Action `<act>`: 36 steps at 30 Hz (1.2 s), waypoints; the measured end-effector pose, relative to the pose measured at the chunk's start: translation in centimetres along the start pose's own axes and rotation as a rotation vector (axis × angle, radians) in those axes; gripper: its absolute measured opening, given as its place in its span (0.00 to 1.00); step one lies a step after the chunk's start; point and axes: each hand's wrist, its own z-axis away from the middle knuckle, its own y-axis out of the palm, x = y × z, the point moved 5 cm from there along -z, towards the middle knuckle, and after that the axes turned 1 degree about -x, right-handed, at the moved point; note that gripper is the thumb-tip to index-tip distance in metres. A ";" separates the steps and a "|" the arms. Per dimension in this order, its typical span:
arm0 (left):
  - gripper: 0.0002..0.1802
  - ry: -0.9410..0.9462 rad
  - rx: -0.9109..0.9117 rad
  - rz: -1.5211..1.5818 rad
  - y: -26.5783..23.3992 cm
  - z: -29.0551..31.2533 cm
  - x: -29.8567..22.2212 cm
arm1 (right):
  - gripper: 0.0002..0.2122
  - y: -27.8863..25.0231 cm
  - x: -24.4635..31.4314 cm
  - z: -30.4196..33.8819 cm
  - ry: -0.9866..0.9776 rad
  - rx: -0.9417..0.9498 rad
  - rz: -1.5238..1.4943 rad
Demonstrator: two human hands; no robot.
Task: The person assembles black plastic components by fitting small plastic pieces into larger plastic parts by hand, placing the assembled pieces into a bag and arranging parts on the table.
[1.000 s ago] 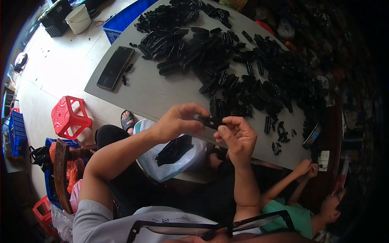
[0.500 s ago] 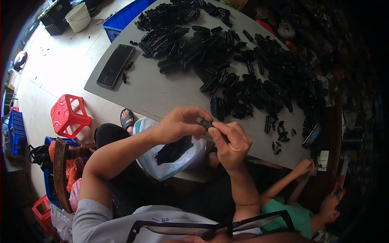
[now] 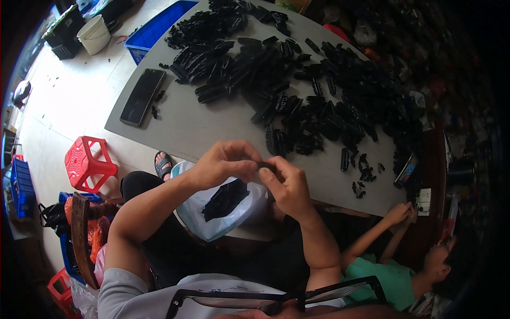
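Above the near edge of the table, my left hand and my right hand meet at the fingertips. They pinch a small black plastic part between them, mostly covered by the fingers. Just below the hands, an open white plastic bag holds long black pieces. Beyond my hands, many black plastic parts lie heaped across the grey table. A few small black bits lie apart on the table to the right of my right hand.
A phone lies at the table's left end, and another device sits at the right. A red stool stands on the floor at left, with a blue crate behind the table. Another person works at the right.
The view has shifted slightly, so the table and heap sit a little further left. My fingers have closed further over the black part, hiding more of it, and more of the bag's contents shows.
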 end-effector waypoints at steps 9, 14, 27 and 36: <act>0.18 0.068 -0.045 -0.284 0.4 -0.3 -0.4 | 0.12 -0.1 -0.4 0.4 -0.004 0.022 0.087; 0.25 0.140 -0.070 -1.093 -0.4 -0.7 -1.9 | 0.13 2.2 -0.3 1.4 -0.133 0.256 0.249; 0.26 0.353 -0.099 -1.644 0.9 -3.5 -1.7 | 0.09 -7.2 -3.4 -0.6 0.058 -0.374 0.911; 0.17 0.580 -0.168 -1.629 0.3 -1.9 -1.8 | 0.05 -6.3 -3.5 -0.8 0.084 -0.305 0.846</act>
